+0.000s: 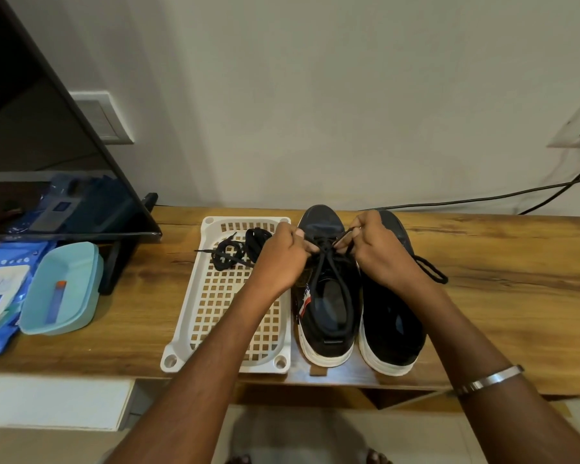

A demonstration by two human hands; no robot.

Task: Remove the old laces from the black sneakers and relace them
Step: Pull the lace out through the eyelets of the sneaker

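Both hands work at the left shoe (327, 296), toe away from the person. The left hand (283, 259) pinches lace (329, 262) just beside its fingertips; the right hand (379, 252) pinches the other end. Spare laces (235, 252) lie in the tray (185, 316) beyond the left knuckles. Keep both ends even, pull snug through each eyelet.

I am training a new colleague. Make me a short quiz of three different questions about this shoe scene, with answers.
1. True or false: the white basket holds a bundle of black laces.
2. Which sneaker is being worked on by both hands: A the left sneaker, B the right sneaker?
3. What lies in the teal tray?

Key: 1 true. 2 A; the left hand and the right hand pinch its lace. 3 A small blue stick with an orange tip.
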